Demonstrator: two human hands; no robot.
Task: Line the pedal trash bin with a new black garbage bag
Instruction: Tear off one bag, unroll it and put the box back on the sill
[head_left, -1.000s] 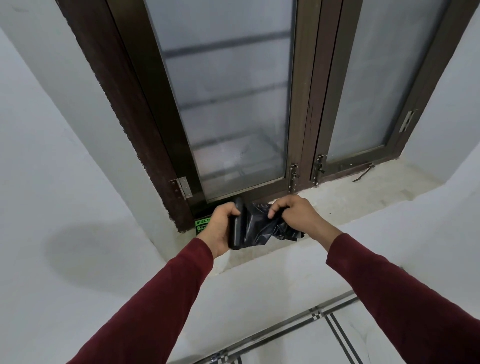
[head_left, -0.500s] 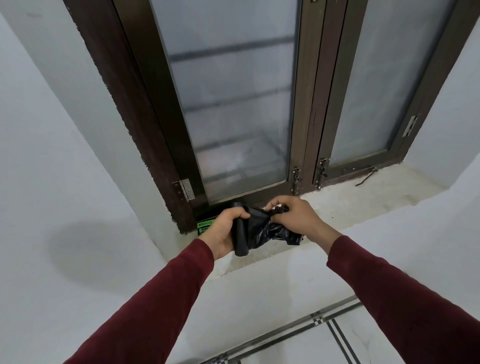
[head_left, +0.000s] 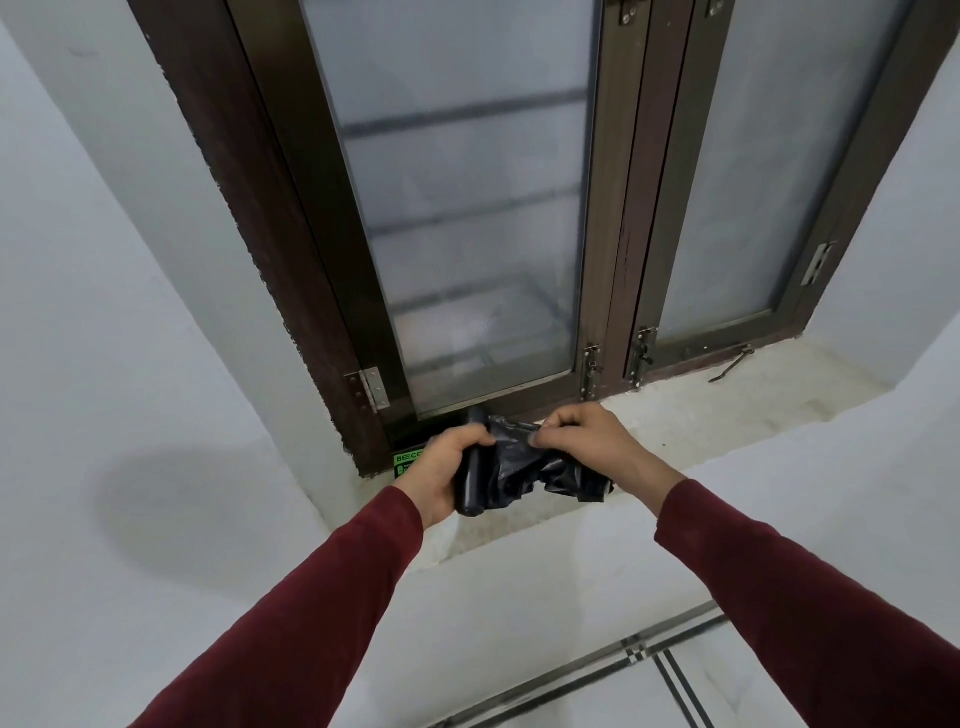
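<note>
Ahead of my hands and above them I count one window (head_left: 467, 208) with two frosted panes in a dark brown frame, the largest thing in view. Under the hands and running off to the right of them is one pale, gritty windowsill (head_left: 727, 410). Two dark red sleeves (head_left: 291, 613) lead up to the hands from below.

My left hand (head_left: 441, 473) is wrapped around one roll of black garbage bags (head_left: 470, 486), fingers curled over its front, holding it upright just above the sill. My right hand (head_left: 587, 441) sits just to the right of it, thumb and fingertips pinching the top edge of the one loose black garbage bag (head_left: 540, 467) that trails from the roll. The two hands are close together, with only the bunched bag between them.

The bag is glossy, thin and heavily crumpled, gathered into folds that sag below the right hand. The roll is a tight, smooth, dark cylinder, its rounded ends showing above and below the left fist.

Just behind the left hand, partly hidden by it, one small bright green label (head_left: 408, 460) lies on the sill against the frame's corner; its print is too cut off to read in full.
</note>
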